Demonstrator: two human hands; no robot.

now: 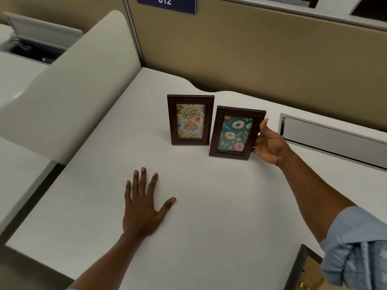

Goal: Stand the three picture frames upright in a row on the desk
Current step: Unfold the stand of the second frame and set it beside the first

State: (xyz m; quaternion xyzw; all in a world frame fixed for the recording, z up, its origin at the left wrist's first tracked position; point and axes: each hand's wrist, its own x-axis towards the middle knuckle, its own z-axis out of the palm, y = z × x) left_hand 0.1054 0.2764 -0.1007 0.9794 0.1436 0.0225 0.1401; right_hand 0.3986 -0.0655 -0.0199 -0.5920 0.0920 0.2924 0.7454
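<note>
Tan cubicle partition standing behind the tabletop; blue sign reading "012" hanging on it; grey cable tray lying at right; rounded side divider standing at left.

Your white tabletop carries two dark-framed pictures side by side: the birthday frame upright, the donut frame just right of it. A third frame lies face-down at the near right edge, and your left hand rests flat.
</note>
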